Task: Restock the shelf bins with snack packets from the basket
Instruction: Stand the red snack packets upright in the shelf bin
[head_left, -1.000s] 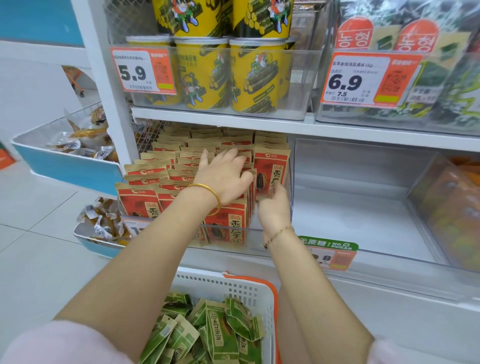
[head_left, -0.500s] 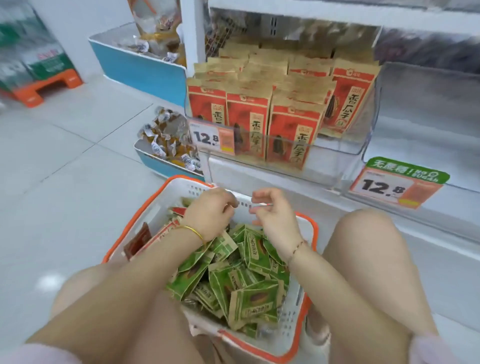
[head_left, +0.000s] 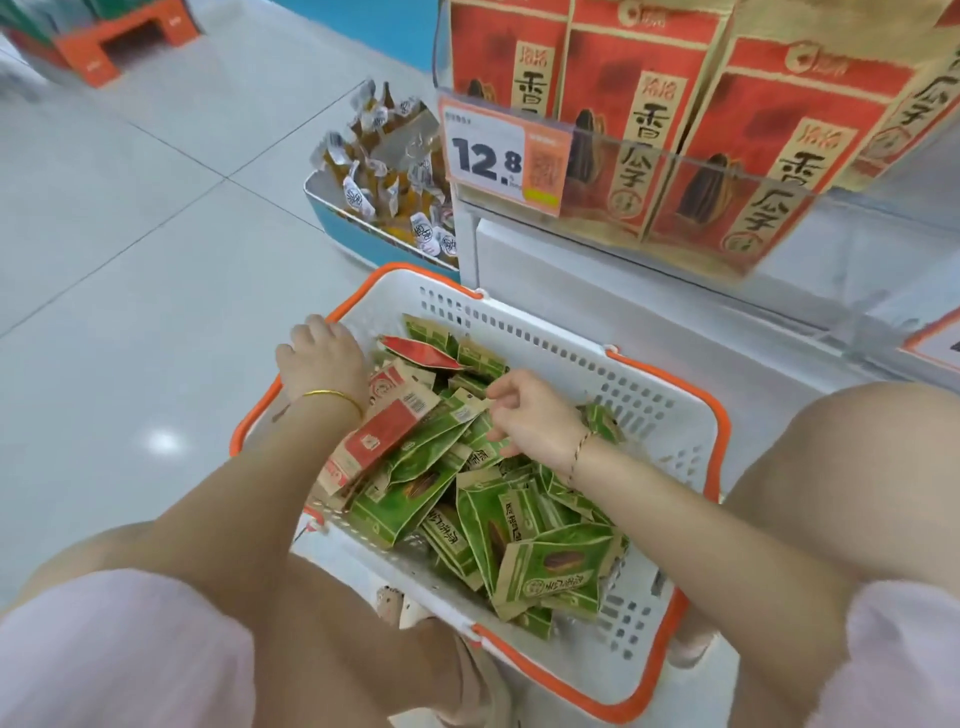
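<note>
Pick-up step: in the basket (head_left: 571, 347) on the floor (head_left: 130, 260) under the shelf bin (head_left: 779, 208), the right hand (head_left: 540, 421) pinches a green packet (head_left: 457, 415), the left hand (head_left: 324, 358) curls at the rim, grasp unclear; next, lift packets binward.

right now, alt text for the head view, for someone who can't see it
Seen from above, both hands are in a white, orange-rimmed basket of green packets and a few red ones, left hand at its far corner, right hand over the green pile. Above, a clear shelf bin holds red packets behind a 12.8 price tag.
</note>
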